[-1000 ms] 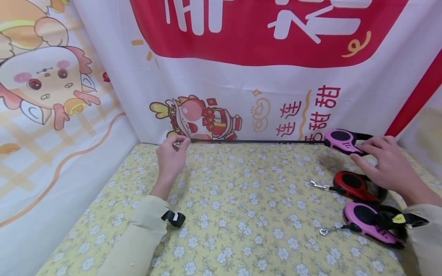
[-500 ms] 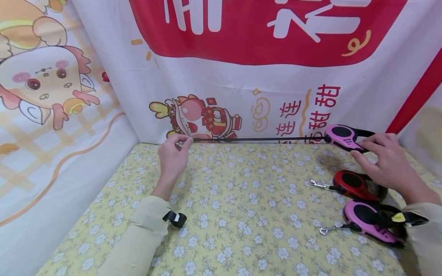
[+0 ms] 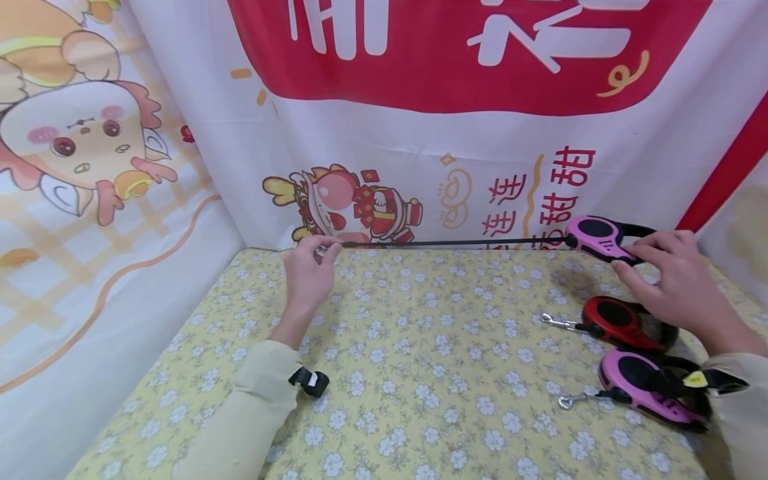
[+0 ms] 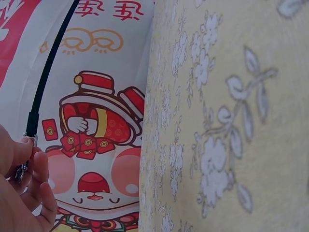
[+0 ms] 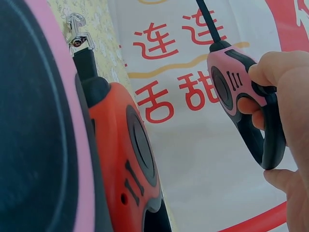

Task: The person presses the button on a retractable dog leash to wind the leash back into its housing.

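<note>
At the far right of the table, my right hand (image 3: 678,283) grips the black handle of a pink retractable dog leash (image 3: 597,237), raised above the tabletop. In the right wrist view fingers pass through the handle loop of this pink leash (image 5: 234,79), with the thumb on its top. A black strap (image 3: 456,243) runs out of the casing, stretched taut to the left. Between thumb and fingers my left hand (image 3: 309,277) pinches the metal clip at the strap's end. Only part of that clip (image 4: 21,171) shows in the left wrist view.
A red retractable leash (image 3: 612,320) lies below my right hand, and a second pink leash (image 3: 636,380) lies nearer, close to the right sleeve. Their metal clips point left. A flowered cloth (image 3: 420,373) covers the table. A printed curtain (image 3: 372,133) hangs along the back edge.
My left hand has drifted slightly right with the clip, and the strap between the hands is a little shorter. The pink leash has risen slightly. The two lying leashes have stayed put.
</note>
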The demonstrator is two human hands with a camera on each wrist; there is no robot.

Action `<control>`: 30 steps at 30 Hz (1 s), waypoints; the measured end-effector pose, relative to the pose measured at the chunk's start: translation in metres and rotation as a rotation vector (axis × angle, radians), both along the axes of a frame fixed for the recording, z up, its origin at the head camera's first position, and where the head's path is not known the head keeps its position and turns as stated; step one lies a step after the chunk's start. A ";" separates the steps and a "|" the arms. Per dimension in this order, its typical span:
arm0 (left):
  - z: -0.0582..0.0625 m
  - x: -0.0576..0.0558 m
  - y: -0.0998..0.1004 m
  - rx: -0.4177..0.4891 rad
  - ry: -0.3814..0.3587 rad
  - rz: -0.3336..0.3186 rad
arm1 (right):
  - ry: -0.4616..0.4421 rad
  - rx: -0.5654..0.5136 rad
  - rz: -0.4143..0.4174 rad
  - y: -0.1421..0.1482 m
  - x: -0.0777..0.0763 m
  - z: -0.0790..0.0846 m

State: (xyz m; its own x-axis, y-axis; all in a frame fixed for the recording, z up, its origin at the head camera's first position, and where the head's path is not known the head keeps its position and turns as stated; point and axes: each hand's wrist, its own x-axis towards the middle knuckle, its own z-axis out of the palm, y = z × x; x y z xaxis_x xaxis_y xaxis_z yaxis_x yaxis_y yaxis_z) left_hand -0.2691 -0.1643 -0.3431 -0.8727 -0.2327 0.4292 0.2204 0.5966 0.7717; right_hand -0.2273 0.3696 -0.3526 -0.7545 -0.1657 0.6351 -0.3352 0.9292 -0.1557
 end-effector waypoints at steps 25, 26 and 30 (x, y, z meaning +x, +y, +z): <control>-0.007 0.003 0.004 -0.025 -0.013 -0.048 | 0.080 0.011 0.040 -0.004 0.001 -0.005; -0.007 0.002 0.004 -0.024 -0.010 -0.047 | 0.083 0.010 0.043 -0.004 0.001 -0.004; -0.006 0.001 0.005 -0.025 0.013 -0.037 | 0.078 0.006 0.042 -0.005 -0.001 -0.002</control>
